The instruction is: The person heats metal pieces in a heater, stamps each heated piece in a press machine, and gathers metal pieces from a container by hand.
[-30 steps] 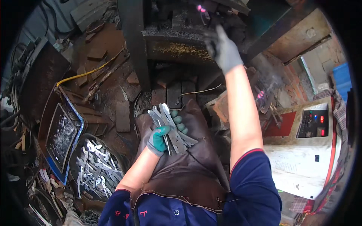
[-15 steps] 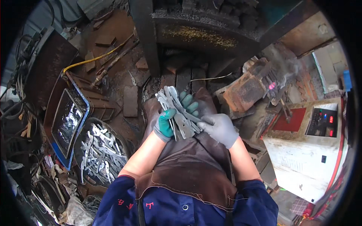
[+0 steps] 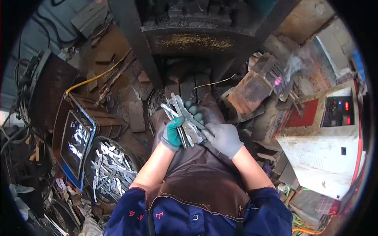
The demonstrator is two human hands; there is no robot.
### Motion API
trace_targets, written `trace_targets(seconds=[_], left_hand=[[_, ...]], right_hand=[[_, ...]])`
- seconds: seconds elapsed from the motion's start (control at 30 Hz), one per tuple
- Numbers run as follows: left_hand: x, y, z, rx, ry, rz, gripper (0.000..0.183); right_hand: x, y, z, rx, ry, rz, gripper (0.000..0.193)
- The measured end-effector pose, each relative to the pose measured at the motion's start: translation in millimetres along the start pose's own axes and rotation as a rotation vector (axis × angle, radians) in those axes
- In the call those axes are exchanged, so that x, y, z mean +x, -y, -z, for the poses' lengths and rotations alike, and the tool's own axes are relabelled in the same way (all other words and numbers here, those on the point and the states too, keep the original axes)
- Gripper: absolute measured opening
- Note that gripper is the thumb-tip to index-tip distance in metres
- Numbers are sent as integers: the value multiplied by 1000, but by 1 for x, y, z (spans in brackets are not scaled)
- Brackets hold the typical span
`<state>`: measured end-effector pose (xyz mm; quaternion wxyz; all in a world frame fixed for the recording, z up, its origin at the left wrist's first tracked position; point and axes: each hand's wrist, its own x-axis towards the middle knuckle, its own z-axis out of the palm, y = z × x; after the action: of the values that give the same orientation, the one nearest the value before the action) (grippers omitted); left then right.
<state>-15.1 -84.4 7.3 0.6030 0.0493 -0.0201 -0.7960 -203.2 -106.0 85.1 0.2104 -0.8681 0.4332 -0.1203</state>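
My left hand, in a green and grey glove, is closed around a bundle of flat silver-grey metal blanks above my lap. They are long and curved, like tool handles or jaws, and some show holes. Its green fingertips wrap around the bundle's far side. My right hand, in a grey glove, grips the near right end of one darker blank lying across the bundle. A brown apron covers my lap below. To my left, many similar loose metal blanks lie heaped in a round dark tub.
A blue-rimmed bin leans beside the tub. Ahead stands a dark metal frame. At right are a rusty brick-like block, a glowing pink workpiece with smoke, and a white cabinet with a lit panel. A yellow hose crosses the left floor.
My view has shifted slightly. The bundle's far end looks narrower and less fanned out. My right hand stays at its right side, with the gripped blank now showing more plainly.
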Motion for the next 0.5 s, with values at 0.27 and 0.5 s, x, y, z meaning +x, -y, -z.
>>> trace_targets(seconds=[0.27, 0.5], left_hand=[[-6, 7, -14, 156, -23, -50, 71], [-2, 8, -7, 20, 34, 60, 57]], right_hand=[[-7, -15, -48, 526, -426, -219, 22], [-21, -71, -12, 1278, -892, -684, 24]])
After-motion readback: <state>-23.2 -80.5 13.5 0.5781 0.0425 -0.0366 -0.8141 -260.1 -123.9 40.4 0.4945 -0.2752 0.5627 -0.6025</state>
